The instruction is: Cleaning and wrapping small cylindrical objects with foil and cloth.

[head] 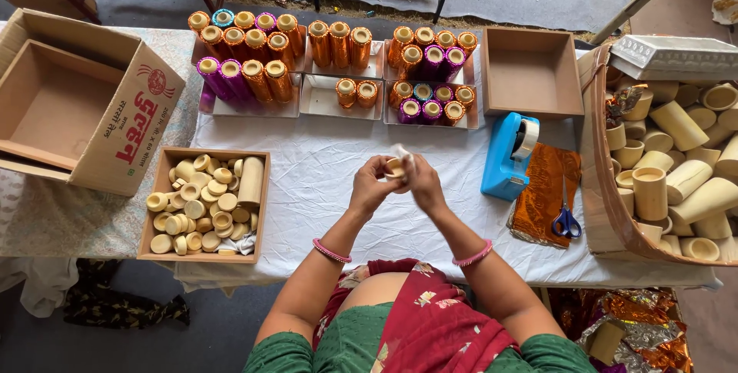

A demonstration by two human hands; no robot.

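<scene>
Wiping looked like the step in hand: my left hand (371, 182) pinched a small bamboo cup (395, 167) above the counter (323, 165), and my right hand (423, 182) pressed a white cloth (403, 153) on it. Turning the cup in that grip seemed needed next.

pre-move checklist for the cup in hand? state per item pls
1. Small bamboo cup held between left hand and right hand: ok.
2. White cloth or tissue at the cup: present, ok; its exact contact cannot tell.
3. Tape dispenser upright beside the right hand: ok.
4. Scissors lying on the orange foil sheet: ok.
5. Wooden tray of small caps by the left hand: stocked, ok.
6. Cup surface clean: cannot tell.
</scene>
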